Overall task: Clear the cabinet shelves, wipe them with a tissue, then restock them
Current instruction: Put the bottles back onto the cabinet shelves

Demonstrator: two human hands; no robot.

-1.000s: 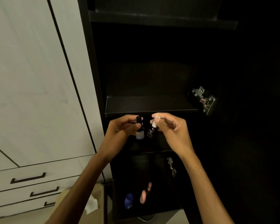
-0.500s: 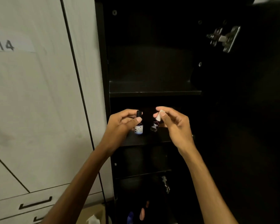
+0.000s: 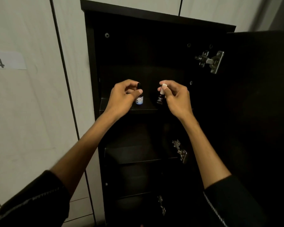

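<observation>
Head view, centre of frame: two small bottles over the top shelf (image 3: pixel 129 107) of a dark cabinet (image 3: pixel 154 15). Left hand (image 3: pixel 121 97) pinches the black cap of the blue-labelled bottle (image 3: pixel 139 99) betw. thumb and forefinger; bottle upright, base at or just above the shelf (contact can't be told). Right hand (image 3: pixel 175 97) pinches the white cap of the dark bottle (image 3: pixel 160 99), which hangs tilted, base toward the left. Bottles near each other, not touching.

Vs. earlier frames: same pinch grips, but both bottles were in front of the lower shelves; hands have risen to the top shelf, and the view has swung up, so the cabinet's top edge shows and the items at the bottom are out of frame.

Surroundings: lower shelf (image 3: pixel 138 154) mid-frame, more dark shelves below. Open door (image 3: pixel 261 112) fills the right side, metal hinge (image 3: pixel 211 60) upper right, two more hinges lower down. Pale panelled wall (image 3: pixel 31 112) at left, with a label reading "14" (image 3: pixel 0 63) at the left edge. Dark sleeves at both lower corners.
</observation>
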